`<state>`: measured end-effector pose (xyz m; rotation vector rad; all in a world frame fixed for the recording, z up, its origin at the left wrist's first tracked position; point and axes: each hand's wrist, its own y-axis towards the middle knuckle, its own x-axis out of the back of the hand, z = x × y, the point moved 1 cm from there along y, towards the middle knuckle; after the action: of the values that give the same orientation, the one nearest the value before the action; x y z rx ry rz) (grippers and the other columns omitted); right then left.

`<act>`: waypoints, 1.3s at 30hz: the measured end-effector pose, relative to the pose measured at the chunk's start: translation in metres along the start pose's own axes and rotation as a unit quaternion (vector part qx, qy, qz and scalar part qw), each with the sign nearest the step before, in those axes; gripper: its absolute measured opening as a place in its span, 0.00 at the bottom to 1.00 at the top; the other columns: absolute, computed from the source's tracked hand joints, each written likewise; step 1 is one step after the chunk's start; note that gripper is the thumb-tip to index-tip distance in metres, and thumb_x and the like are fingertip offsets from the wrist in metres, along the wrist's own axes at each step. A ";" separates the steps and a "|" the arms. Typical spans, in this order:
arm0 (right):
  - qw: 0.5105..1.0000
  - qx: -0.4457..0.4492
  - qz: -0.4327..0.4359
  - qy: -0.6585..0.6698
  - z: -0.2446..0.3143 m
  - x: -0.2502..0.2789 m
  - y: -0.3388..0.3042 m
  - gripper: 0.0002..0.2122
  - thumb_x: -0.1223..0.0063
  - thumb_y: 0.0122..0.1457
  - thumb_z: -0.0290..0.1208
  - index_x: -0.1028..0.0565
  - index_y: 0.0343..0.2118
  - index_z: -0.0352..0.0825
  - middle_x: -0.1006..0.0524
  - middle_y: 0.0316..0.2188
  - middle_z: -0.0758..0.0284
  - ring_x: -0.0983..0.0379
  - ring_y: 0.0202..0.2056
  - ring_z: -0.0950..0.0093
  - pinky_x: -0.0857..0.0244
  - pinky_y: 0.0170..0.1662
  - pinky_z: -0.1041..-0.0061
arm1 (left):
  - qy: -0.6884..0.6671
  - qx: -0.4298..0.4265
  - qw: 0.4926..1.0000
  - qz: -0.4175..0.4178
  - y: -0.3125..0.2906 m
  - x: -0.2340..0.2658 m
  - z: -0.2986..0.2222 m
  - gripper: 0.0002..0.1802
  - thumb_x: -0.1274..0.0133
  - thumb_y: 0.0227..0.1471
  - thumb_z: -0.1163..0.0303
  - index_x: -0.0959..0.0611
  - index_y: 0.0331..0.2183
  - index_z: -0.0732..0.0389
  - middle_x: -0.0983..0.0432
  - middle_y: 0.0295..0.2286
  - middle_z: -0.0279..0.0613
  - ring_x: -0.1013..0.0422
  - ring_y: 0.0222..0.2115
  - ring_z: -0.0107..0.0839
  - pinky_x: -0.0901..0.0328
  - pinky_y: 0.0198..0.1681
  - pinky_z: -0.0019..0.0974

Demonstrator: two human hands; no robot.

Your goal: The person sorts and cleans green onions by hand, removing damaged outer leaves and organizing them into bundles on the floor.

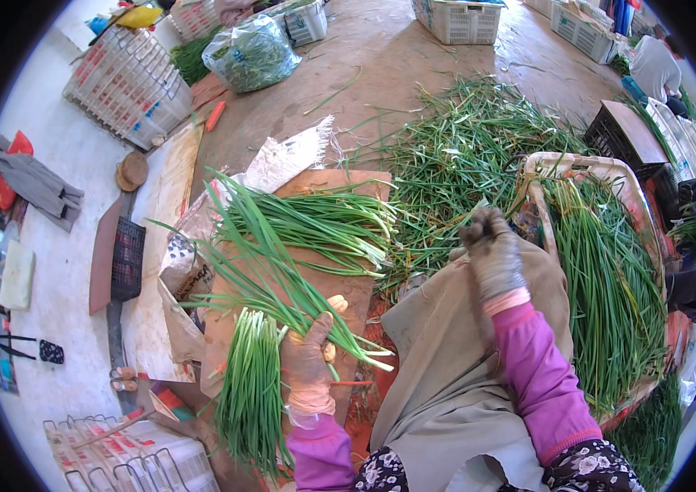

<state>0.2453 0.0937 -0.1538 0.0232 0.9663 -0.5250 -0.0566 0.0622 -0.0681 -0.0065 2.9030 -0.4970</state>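
My left hand (308, 358), in a dirty glove with orange fingertips, grips a small bunch of green chives (278, 283). Their pale stem ends point to the right. My right hand (493, 250), in a soiled, greyish glove, is raised over my lap with its fingers drawn together; blur hides what they hold, if anything. A larger pile of chives (315, 223) lies on the brown board (368, 182) beyond my left hand. Nearer to me, another bundle (251, 385) lies beside my left wrist, its white ends facing away.
At my right stands a cream plastic crate (538, 161) full of long chives. Loose trimmings (471, 135) cover the floor ahead. Stacked white crates (130, 86) and a clear bag of greens (251, 54) stand at the far left. A seated person (655, 70) is at the far right.
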 end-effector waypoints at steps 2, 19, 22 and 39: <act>0.991 0.037 -0.029 -0.129 0.008 0.001 0.003 0.12 0.50 0.56 0.34 0.30 0.40 0.33 0.30 0.28 0.68 0.32 0.29 0.79 0.33 0.38 0.72 | -0.017 0.003 1.000 -0.003 0.000 0.002 -0.003 0.13 0.49 0.49 0.71 0.22 0.38 0.67 0.22 0.32 0.46 0.42 0.11 0.10 0.52 0.11 0.16; 0.725 -0.431 0.389 -0.371 -0.061 -0.109 -0.111 0.13 0.59 0.60 0.41 0.29 0.34 0.35 0.29 0.17 0.69 0.33 0.18 0.82 0.39 0.20 0.82 | -0.209 0.038 0.971 0.106 0.018 0.019 0.035 0.34 0.57 0.53 0.49 0.35 0.50 0.69 0.32 0.45 0.55 0.29 0.36 0.36 0.33 0.40 0.35; 0.640 -0.388 0.491 -0.446 -0.075 -0.109 -0.108 0.16 0.61 0.60 0.44 0.28 0.35 0.34 0.27 0.19 0.68 0.31 0.19 0.81 0.37 0.21 0.82 | -0.232 0.043 0.966 0.106 0.009 0.008 0.029 0.32 0.60 0.56 0.53 0.39 0.53 0.68 0.27 0.39 0.50 0.28 0.35 0.40 0.37 0.50 0.43; 0.613 -0.210 0.380 -0.660 -0.062 -0.116 -0.072 0.14 0.53 0.55 0.43 0.26 0.35 0.38 0.24 0.32 0.58 0.28 0.35 0.61 0.35 0.37 0.67 | -0.246 0.047 0.966 -0.057 0.029 0.031 0.033 0.24 0.45 0.49 0.58 0.26 0.44 0.63 0.26 0.29 0.31 0.44 0.13 0.13 0.49 0.13 0.18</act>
<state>0.1125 0.0941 -0.0829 -0.3329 -0.4784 0.5341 -0.0801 0.0778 -0.1137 -0.2497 2.3990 -0.5580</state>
